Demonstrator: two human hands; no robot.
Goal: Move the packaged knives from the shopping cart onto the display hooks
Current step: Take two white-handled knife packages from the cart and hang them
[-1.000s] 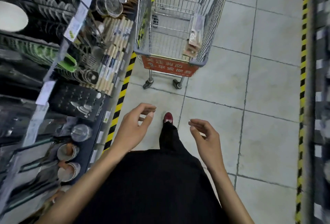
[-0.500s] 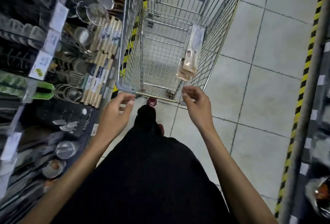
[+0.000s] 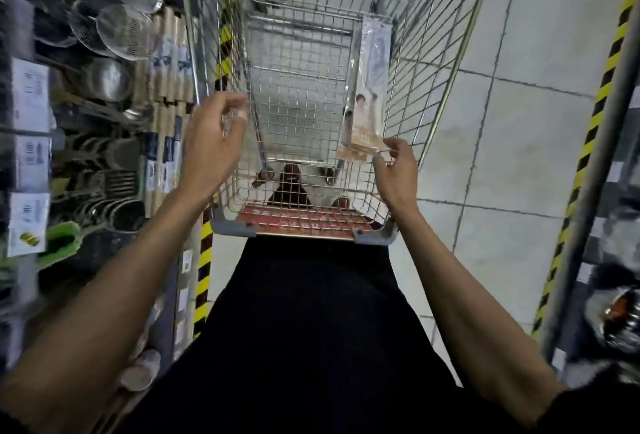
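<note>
Person has closed in on the silver wire shopping cart point(image 3: 433, 53); both hands are now over its basket. Right hand point(image 3: 394, 170), fingers curled, is at the lower edge of the clear-plastic packaged knife with beige card point(image 3: 367, 87); can't tell if it's pinched yet. Left hand point(image 3: 214, 143) is loosely curled and empty. The pack leans upright on the basket's right wall, centre-right of frame. Looks like pick-up is starting.

No legible text. Red placard point(image 3: 304, 222) on shopping cart point(image 3: 408, 94), below both hands' fingers: pale characters, unreadable through mesh. Packaged knives point(image 3: 369, 87), at right hand point(image 3: 396, 174) fingertips: print blurred. White shelf tags point(image 3: 29, 98), well left of left hand point(image 3: 211, 146) fingers: smeared.
</note>
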